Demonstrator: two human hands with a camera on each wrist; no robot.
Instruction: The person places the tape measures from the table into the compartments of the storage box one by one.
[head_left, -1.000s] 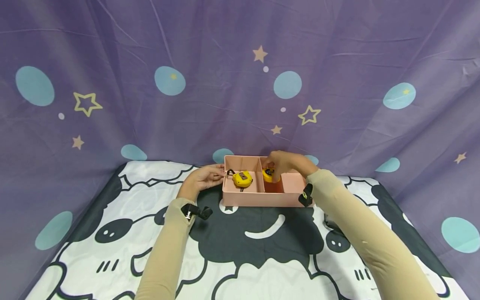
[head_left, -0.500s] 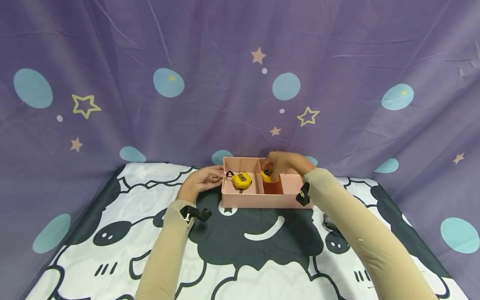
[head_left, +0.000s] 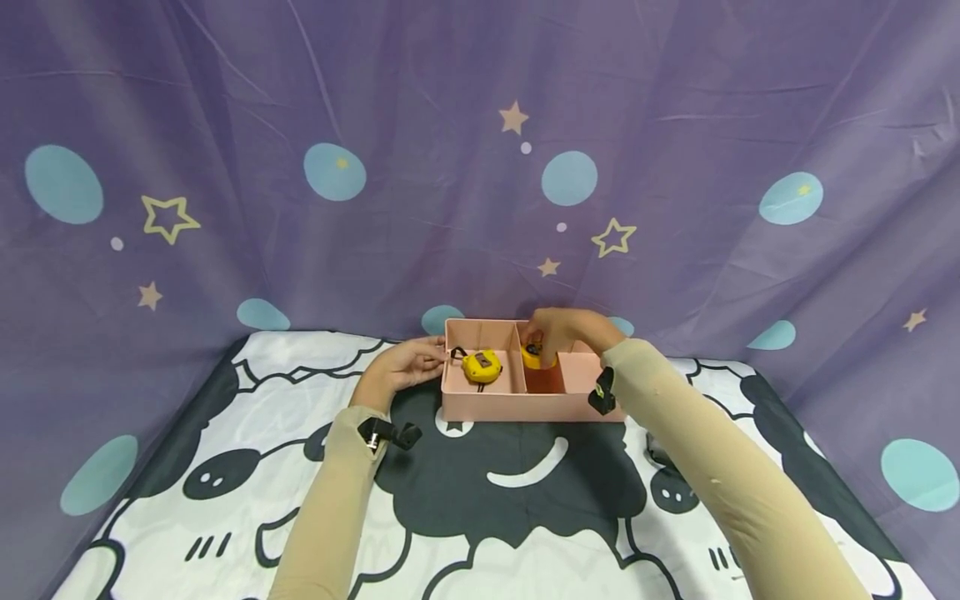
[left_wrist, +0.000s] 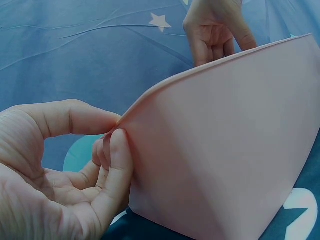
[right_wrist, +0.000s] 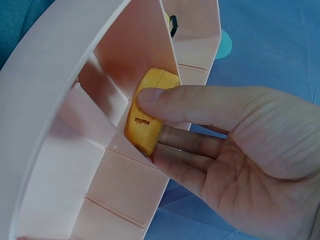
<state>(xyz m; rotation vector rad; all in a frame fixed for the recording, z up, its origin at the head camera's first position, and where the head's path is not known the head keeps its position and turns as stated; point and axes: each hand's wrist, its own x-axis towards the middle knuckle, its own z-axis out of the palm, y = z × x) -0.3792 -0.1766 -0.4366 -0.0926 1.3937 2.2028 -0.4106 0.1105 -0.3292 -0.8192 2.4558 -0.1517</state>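
A pink divided box stands at the back of the table, against the backdrop. My left hand pinches its left edge between thumb and fingers, seen closely at the box corner. In the left compartment lies a yellow tape measure with a black wrist strap. My right hand reaches over into the middle compartment. There its thumb and fingers grip a second yellow tape measure, held on edge beside the divider. The box's far right end is partly hidden behind my right wrist.
A low divider parts the middle compartment from the right one. The purple backdrop hangs right behind the box. A dark object shows partly beside my right forearm, on the cartoon-print cloth.
The scene sits slightly lower in the head view than before. Both hands keep their places at the box, and the tape measures stay in their compartments.
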